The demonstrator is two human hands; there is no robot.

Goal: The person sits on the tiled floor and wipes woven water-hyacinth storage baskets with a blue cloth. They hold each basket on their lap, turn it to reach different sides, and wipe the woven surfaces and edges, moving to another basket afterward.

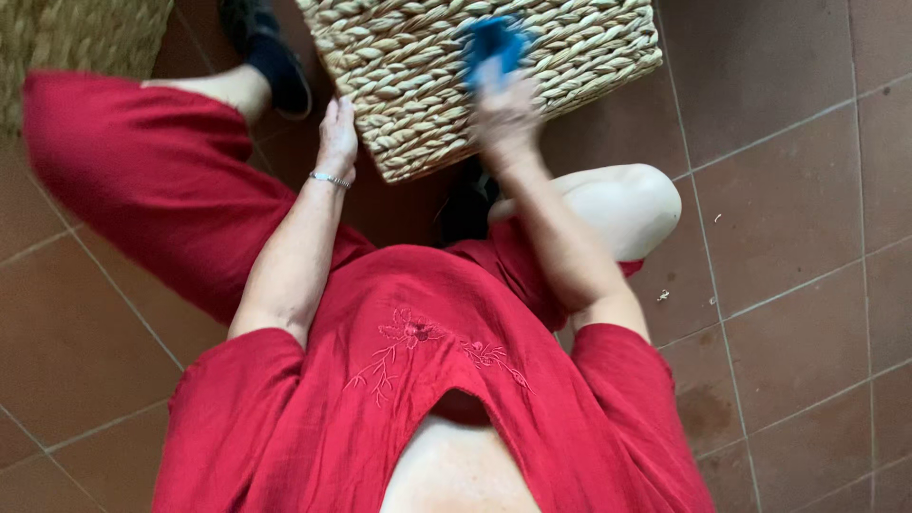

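Observation:
A woven straw basket (408, 57) stands on the tiled floor in front of my knees. My left hand (336, 133) rests flat against the basket's near left corner, with a thin silver bracelet on that wrist. My right hand (503, 112) is blurred by motion over the basket's side and is closed on a blue cloth (491, 46), which lies against the weave.
Brown floor tiles (807, 237) with pale grout lines spread all around. Another woven item (76, 33) sits at the top left corner. A dark shoe (271, 52) lies beside the basket. My red clothing fills the lower middle of the view.

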